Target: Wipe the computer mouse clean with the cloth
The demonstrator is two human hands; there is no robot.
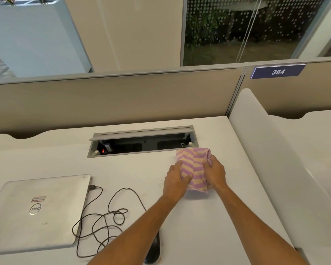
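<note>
A pink and yellow striped cloth [194,168] lies folded on the white desk [208,226], just in front of the cable tray's right end. My left hand [175,180] presses on its left side with fingers over the fabric. My right hand [216,172] grips its right edge. The black computer mouse [153,252] rests near the desk's front edge, mostly hidden under my left forearm. Its dark cable [107,217] loops across the desk to the laptop.
A closed silver laptop [36,211] sits at the left front. An open cable tray [141,144] with sockets is recessed at the back of the desk. A beige partition [113,100] stands behind, and a white divider [256,134] borders the right side.
</note>
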